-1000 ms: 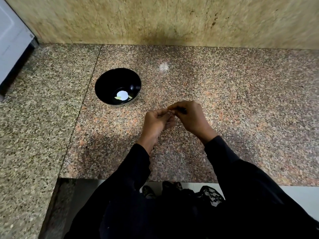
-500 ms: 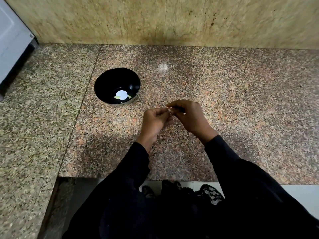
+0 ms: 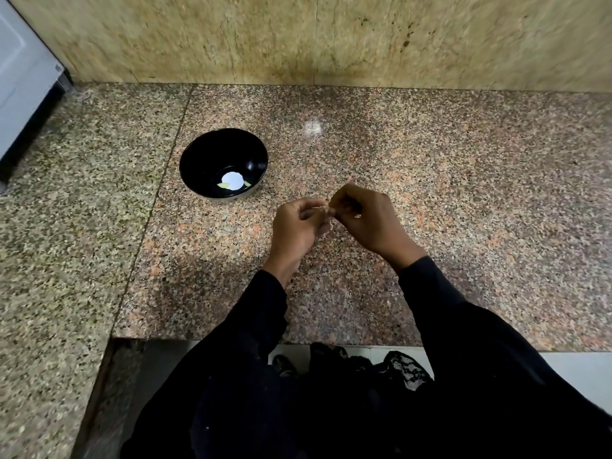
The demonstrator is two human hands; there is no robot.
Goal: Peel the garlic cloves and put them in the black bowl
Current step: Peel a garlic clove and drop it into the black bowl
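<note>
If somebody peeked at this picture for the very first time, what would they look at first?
Probably the two hands meeting in the middle of the speckled granite counter: the left hand and right hand pinch something tiny between their fingertips, too small to make out. Next comes the shiny black bowl, standing apart to the left and farther back, with a white spot and small pale bits at its bottom.
</note>
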